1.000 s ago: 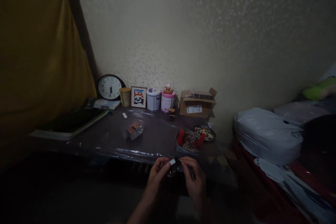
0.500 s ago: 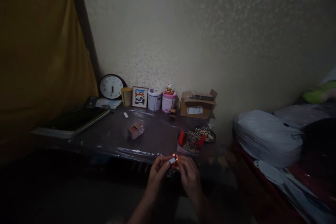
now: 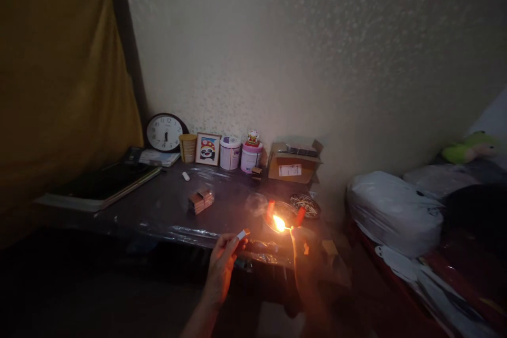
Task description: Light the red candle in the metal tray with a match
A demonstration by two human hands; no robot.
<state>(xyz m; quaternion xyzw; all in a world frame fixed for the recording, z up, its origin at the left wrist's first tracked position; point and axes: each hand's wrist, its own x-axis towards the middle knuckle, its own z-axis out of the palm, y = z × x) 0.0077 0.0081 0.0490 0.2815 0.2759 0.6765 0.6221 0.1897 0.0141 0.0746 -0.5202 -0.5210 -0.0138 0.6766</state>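
Observation:
My left hand [image 3: 222,256] is closed round a small matchbox [image 3: 242,234], held just in front of the table's near edge. My right hand [image 3: 304,245] pinches a burning match [image 3: 282,225]; its flame glows beside a patterned metal plate [image 3: 292,210] that holds two red candles [image 3: 270,209]. The flame sits between the two candles, close to the left one. A second patterned plate [image 3: 304,205] lies right behind. The right hand is blurred by motion.
A dark table under clear plastic [image 3: 166,206] carries a stack of matchboxes [image 3: 201,200], a clock [image 3: 163,132], a framed picture [image 3: 207,149], two tins [image 3: 230,152], a cardboard box [image 3: 292,165] and books [image 3: 106,182]. A white bag [image 3: 392,211] lies on the right.
The match was struck against the matchbox and caught fire. My right hand carried the flame right and up toward the plate with the candles; my left hand drew back left with the matchbox.

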